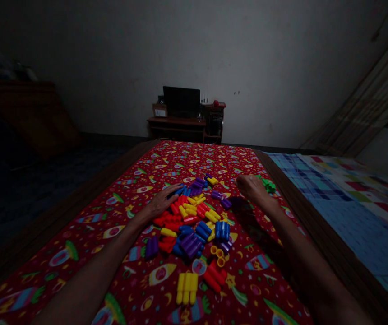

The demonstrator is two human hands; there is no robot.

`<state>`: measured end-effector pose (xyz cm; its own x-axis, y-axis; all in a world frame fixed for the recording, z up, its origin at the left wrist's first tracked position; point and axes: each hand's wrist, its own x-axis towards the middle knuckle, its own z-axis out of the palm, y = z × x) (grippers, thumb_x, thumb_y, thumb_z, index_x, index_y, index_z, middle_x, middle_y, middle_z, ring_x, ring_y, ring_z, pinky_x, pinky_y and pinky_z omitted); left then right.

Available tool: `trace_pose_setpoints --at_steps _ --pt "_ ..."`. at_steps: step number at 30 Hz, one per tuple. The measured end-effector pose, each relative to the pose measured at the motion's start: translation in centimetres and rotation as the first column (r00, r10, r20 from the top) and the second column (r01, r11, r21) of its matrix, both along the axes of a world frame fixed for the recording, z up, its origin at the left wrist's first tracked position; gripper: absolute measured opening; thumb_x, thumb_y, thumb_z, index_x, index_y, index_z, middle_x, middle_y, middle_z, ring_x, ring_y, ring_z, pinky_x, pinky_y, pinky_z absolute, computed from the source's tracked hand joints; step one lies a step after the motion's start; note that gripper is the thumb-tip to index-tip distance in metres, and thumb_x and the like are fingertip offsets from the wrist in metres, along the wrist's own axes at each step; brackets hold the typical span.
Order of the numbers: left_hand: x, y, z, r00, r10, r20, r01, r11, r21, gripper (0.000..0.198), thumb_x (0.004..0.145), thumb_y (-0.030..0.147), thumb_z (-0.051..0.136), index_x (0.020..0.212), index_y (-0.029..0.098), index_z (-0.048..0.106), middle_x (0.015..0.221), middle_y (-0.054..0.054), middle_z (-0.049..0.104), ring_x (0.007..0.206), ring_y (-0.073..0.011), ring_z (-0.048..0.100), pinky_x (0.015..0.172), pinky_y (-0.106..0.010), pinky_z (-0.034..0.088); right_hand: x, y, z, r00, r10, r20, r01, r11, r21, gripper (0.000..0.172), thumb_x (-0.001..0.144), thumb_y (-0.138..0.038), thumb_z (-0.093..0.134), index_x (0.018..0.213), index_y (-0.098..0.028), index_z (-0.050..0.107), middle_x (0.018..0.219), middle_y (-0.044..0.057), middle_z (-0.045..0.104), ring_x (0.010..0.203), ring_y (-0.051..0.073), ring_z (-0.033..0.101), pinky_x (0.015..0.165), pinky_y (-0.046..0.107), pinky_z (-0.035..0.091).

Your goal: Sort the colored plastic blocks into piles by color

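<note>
A heap of plastic tube-shaped building blocks in red, yellow, blue and purple lies on a red patterned cloth. My left hand lies with its fingers stretched out flat at the heap's far left edge, touching blue and red pieces. My right hand is curled closed at the far right, against some green blocks. What its fingers hold is hidden. A yellow block group lies nearest me.
The cloth covers a low surface with a wooden edge. A checked blue and multicoloured sheet lies to the right. A small desk with a dark monitor stands at the far wall. The room is dim.
</note>
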<state>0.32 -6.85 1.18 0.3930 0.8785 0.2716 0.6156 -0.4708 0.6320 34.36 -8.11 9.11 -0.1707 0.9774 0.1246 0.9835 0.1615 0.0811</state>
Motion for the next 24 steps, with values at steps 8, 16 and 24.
trace_pose_setpoints --at_steps 8,16,24 --pt "0.1 -0.2 0.3 1.0 0.004 0.029 -0.004 1.0 -0.005 0.074 0.084 0.071 0.031 0.126 0.017 0.059 0.137 -0.012 0.054 0.127 -0.0287 0.049 0.109 -0.044 0.035 -7.8 3.6 -3.9 0.965 0.16 -0.209 -0.165 0.986 -0.008 0.033 0.091 -0.024 0.045 0.121 -0.019 0.057 0.11 0.012 0.067 0.101 0.021 0.059 0.074 0.025 0.039" --pt "0.4 -0.1 -0.2 0.984 0.083 0.159 -0.074 0.995 -0.059 0.083 0.083 0.072 0.035 0.141 0.014 0.04 0.141 -0.015 0.049 0.129 -0.0296 0.046 0.109 -0.044 0.035 -7.4 3.3 -4.1 0.747 0.212 -0.63 -0.148 0.977 0.153 0.032 0.088 -0.02 0.043 0.11 -0.014 0.065 0.092 0.007 0.071 0.079 0.016 0.063 0.07 0.023 0.042" --pt "0.7 -0.8 0.7 0.96 -0.005 0.279 0.043 0.991 -0.13 0.075 0.077 0.073 0.048 0.127 0.018 0.055 0.127 -0.013 0.061 0.117 -0.0301 0.056 0.098 -0.041 0.046 -11.7 0.4 -3.6 0.515 0.413 -0.751 -0.495 0.859 0.133 0.024 0.081 -0.019 0.051 0.095 -0.016 0.07 0.078 0.0 0.07 0.069 0.013 0.06 0.062 0.02 0.041"
